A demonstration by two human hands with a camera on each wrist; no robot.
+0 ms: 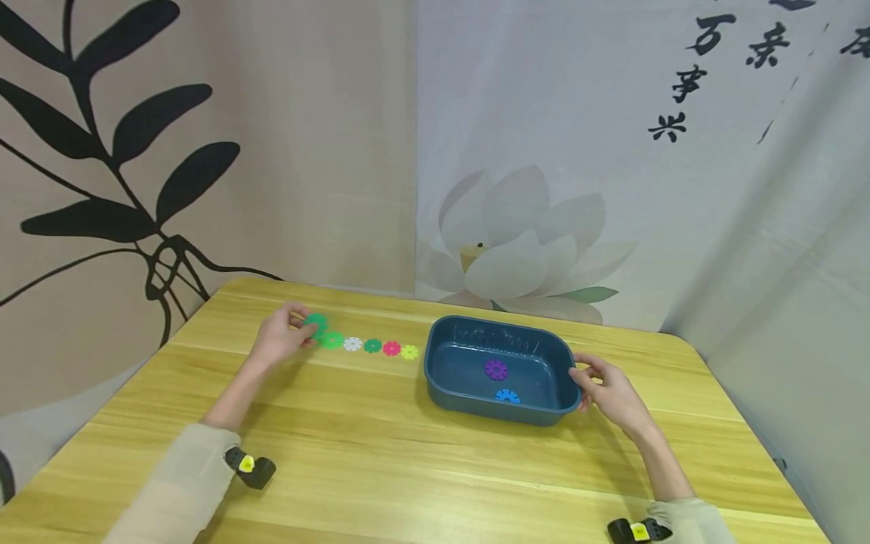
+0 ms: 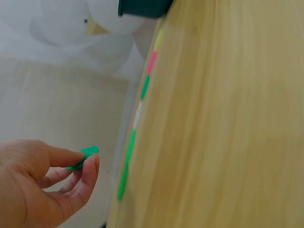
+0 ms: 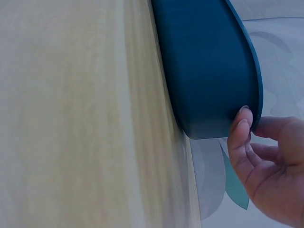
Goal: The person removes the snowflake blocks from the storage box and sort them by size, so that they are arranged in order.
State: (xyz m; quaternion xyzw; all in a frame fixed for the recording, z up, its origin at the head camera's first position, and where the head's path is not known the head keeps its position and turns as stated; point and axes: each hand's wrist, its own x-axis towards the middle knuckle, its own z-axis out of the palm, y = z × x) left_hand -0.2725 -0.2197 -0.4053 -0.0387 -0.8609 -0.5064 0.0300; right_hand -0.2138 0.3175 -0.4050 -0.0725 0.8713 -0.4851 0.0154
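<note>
Left hand (image 1: 279, 334): fingers pinching green disc (image 1: 317, 323), disc row (image 1: 372, 346) to their right, counter (image 1: 408, 468) back edge close behind. Right hand (image 1: 617, 391): fingers grip tub (image 1: 476, 409) rim, tub to their left, two discs (image 1: 496, 369) inside. Counter runs on nearside of both.

On the pale backdrop cloth (image 1: 564, 98) we read black brushed Chinese characters (image 1: 689, 83) — 万, 事 and 兴 down one column, with 亲 to their right. Others, cut off at the head view's edges, escape us — as does any print on the yellow labels (image 1: 248, 464) of the black wrist devices (image 1: 261, 475).
</note>
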